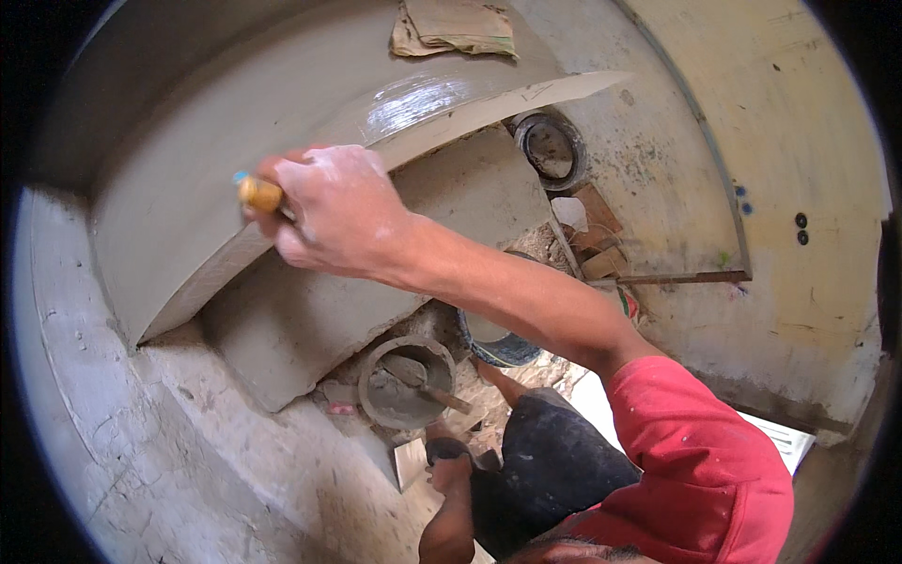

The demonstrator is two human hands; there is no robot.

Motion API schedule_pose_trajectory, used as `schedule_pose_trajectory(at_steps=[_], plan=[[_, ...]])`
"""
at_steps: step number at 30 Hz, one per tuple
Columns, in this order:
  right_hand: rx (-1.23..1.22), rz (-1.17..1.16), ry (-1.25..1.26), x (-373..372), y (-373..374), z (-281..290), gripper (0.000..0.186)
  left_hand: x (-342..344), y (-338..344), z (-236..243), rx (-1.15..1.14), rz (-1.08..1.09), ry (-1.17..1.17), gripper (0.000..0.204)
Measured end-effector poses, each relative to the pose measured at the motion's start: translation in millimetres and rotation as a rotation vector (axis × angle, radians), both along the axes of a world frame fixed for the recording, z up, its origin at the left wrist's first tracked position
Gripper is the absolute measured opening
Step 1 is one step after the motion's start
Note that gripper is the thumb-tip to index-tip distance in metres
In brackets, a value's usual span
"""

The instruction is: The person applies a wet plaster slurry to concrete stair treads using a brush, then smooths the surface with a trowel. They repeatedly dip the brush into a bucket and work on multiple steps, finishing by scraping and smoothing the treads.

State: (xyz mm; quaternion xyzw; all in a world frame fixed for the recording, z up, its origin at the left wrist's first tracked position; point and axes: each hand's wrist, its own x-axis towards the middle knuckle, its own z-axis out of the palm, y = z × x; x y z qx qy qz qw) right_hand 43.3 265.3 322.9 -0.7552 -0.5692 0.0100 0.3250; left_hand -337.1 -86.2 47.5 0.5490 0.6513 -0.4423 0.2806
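My right hand, dusted with white, grips a tool by its rounded yellow wooden handle. It is over the front edge of a smooth, curved grey plaster surface. The tool's working end is hidden and slightly blurred. Low in the view, my left hand is beside my dark-clothed leg. Its fingers are curled next to a dark rounded thing, and what they hold is unclear. Close by is a pale flat board.
Below the curved edge lies a grey step. A grey bucket holds a trowel in wet mix. A dark bucket stands partly under my forearm, another black bucket farther off. Folded brown sacking lies on the plaster; brick pieces lie right.
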Motion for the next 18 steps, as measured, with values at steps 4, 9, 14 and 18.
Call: schedule_pose_trajectory(at_steps=[4, 9, 14, 18], plan=[[0.140, -0.127, 0.496, 64, -7, 3, 0.037, 0, -1, 5, 0.001, 0.023, -0.039, 0.078], [0.278, -0.626, 0.772, 208, -112, -5, 0.037, -7, -4, -2, -0.072, 0.129, -0.048, 0.079], [0.204, -0.724, -0.029, 255, -164, 6, 0.033, -9, -10, -11, -0.021, 0.063, -0.009, 0.071], [-0.007, -0.413, -0.280, 169, -100, -6, 0.023, -6, -7, -7, -0.043, 0.022, -0.002, 0.074]])
